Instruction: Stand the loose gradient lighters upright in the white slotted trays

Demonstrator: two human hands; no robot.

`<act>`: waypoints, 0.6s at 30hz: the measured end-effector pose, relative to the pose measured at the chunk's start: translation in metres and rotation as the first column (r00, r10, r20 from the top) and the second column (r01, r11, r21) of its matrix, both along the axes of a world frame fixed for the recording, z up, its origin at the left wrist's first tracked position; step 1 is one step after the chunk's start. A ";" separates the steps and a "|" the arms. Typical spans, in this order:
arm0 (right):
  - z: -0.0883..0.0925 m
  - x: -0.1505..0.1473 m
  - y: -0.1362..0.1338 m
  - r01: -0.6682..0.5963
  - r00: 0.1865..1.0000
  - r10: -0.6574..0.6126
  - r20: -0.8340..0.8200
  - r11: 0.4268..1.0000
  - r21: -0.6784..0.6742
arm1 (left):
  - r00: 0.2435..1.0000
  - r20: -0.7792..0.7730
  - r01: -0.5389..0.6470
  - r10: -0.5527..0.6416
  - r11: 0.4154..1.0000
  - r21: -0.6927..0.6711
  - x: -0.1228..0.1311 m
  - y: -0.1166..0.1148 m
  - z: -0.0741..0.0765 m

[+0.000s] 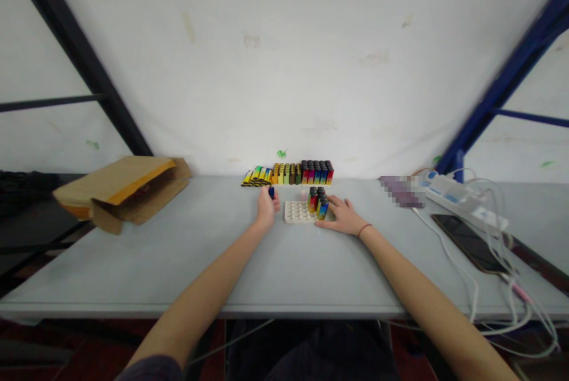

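Observation:
My left hand (266, 208) is closed around a small lighter, whose dark blue end (271, 192) shows above the fingers. It is just left of a white tray (293, 213) with rows of round holes. Several colourful lighters (322, 209) with black tops stand upright in the tray's right part. My right hand (344, 217) grips that tray's right end, thumb at the front and fingers behind, close against the lighters. Behind, a row of upright lighters (317, 173) is red and blue, next to yellow and dark ones (287, 173). Loose yellow lighters (258, 176) lie in a pile at the left.
A brown cardboard box (128, 185), its end open, lies at the left of the grey table (200, 274). At right are a phone (469, 242), a white power strip (466, 200), tangled white cables (448, 247) and a blurred-out object (402, 191). A white wall (284, 73) stands behind.

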State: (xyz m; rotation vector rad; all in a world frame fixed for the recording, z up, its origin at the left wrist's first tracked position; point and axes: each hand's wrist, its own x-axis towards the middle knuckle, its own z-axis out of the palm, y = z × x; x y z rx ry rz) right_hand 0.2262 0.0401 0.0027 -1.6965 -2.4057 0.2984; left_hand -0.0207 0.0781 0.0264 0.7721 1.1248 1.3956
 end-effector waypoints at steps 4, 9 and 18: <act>0.000 0.000 0.000 0.001 1.000 -0.001 0.000 1.000 -0.001 | 0.999 0.033 0.021 -0.021 1.000 -0.011 0.000 -0.001 0.001; 0.000 0.000 0.000 -0.002 1.000 0.002 0.003 1.000 0.006 | 0.998 0.026 0.058 -0.058 0.998 -0.028 -0.001 0.001 0.000; 0.000 0.000 0.000 0.001 1.000 -0.001 0.002 1.000 0.004 | 0.999 0.036 0.009 -0.009 1.000 -0.004 -0.001 -0.001 0.001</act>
